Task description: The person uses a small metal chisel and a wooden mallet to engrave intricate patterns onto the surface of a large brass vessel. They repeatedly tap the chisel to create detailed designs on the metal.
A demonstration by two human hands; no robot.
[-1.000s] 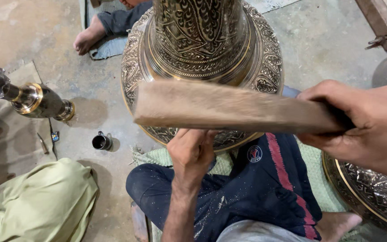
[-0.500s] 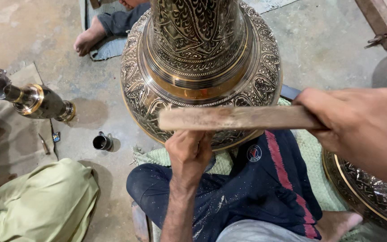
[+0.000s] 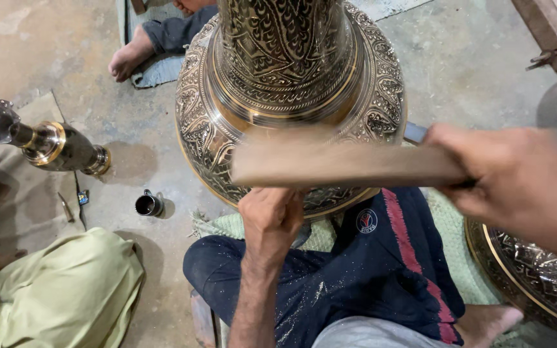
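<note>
The top of the engraved brass vessel (image 3: 291,96) runs out of the upper edge, and its lower rim is hidden behind a wooden bat (image 3: 349,164), which is smeared by motion so its edges are hard to make out. The right hand (image 3: 523,187) is blurred too; its grip is closed around the bat's right end, with the bat lying crosswise just in front of the vessel's bulging base. The left hand (image 3: 271,219) is curled shut against the underside of the vessel; whether it pinches a tool there cannot be told, since the fingertips are hidden. The vessel stands on the floor between the person's knees, over dark trousers (image 3: 369,277). A second brass piece (image 3: 536,277) is cut off at the right edge.
</note>
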